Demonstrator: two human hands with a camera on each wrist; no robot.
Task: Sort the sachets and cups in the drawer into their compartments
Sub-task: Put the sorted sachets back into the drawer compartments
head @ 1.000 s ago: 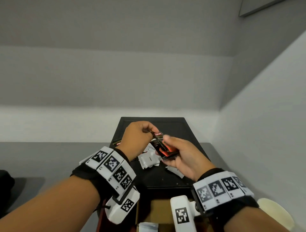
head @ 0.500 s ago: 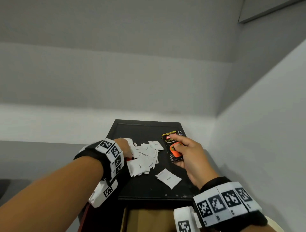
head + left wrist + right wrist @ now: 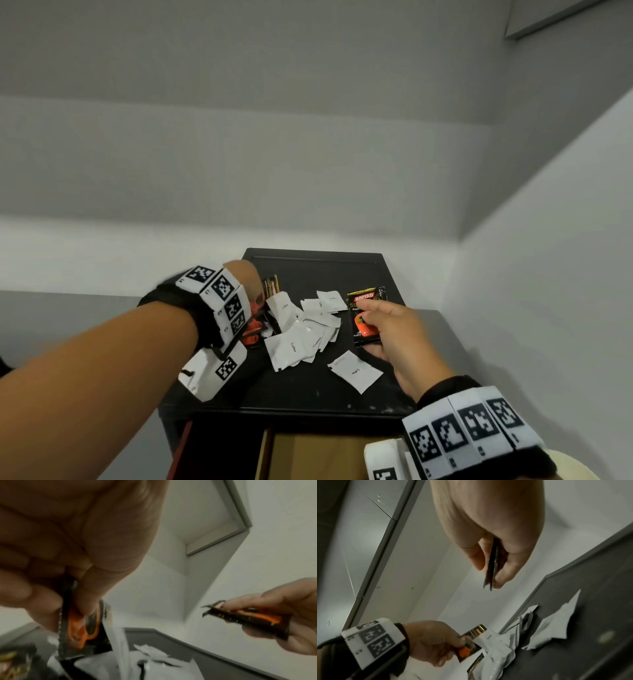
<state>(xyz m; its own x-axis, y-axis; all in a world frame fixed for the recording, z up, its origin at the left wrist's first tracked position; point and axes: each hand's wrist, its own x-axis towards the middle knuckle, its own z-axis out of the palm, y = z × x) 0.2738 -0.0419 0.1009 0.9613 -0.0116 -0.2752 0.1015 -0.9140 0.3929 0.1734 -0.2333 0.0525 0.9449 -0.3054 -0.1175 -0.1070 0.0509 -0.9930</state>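
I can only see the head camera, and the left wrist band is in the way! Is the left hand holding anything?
Observer: Yes. The left wrist camera shows the left hand pinching a black and orange sachet between thumb and fingers.
Operator: Is the other sachet lying on the black top?
Observer: No. In the right wrist camera the right hand pinches the other sachet between thumb and fingers, up off the black top.

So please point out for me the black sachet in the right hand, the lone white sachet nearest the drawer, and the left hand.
black Kopiko sachet (image 3: pixel 363 327): head view, on its orange cup picture.
lone white sachet (image 3: pixel 355 371): head view, on its middle.
left hand (image 3: pixel 431 639): right wrist view, on its back.
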